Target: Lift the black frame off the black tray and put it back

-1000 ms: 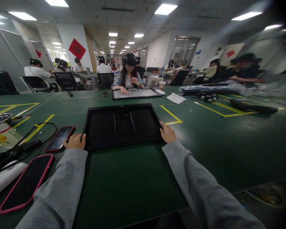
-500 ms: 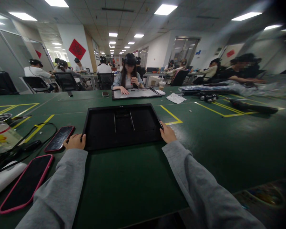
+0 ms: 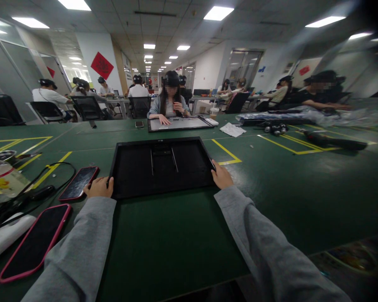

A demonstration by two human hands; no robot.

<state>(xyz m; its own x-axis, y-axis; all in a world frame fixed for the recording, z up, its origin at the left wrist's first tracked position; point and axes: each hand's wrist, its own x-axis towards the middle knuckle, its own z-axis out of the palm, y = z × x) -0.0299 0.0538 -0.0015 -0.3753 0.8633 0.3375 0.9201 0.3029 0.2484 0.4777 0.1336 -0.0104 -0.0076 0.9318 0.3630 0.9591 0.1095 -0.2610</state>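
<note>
A black rectangular monitor back cover [image 3: 135, 167] lies on the green table in front of me, its hollow inside facing up. Two thin metal rails run down from a recess near the middle of its far side. My left hand [image 3: 100, 187] is closed at the near left corner, thumb against the cover's edge, with the other fingers beside a dark-screened phone [image 3: 78, 183]. On the right side, my right hand [image 3: 222, 175] grips the edge, its fingertips partly hidden. Both forearms are in grey sleeves.
A pink-edged phone [image 3: 36, 243], a white object [image 3: 9, 235], black cables [image 3: 22, 199] and a bottle [image 3: 6, 176] crowd the left. Across the table, a person [image 3: 170, 100] touches a flat panel [image 3: 189, 123]. A crumpled tissue [image 3: 233, 129] and a black drill-like tool [image 3: 334, 139] lie to the right.
</note>
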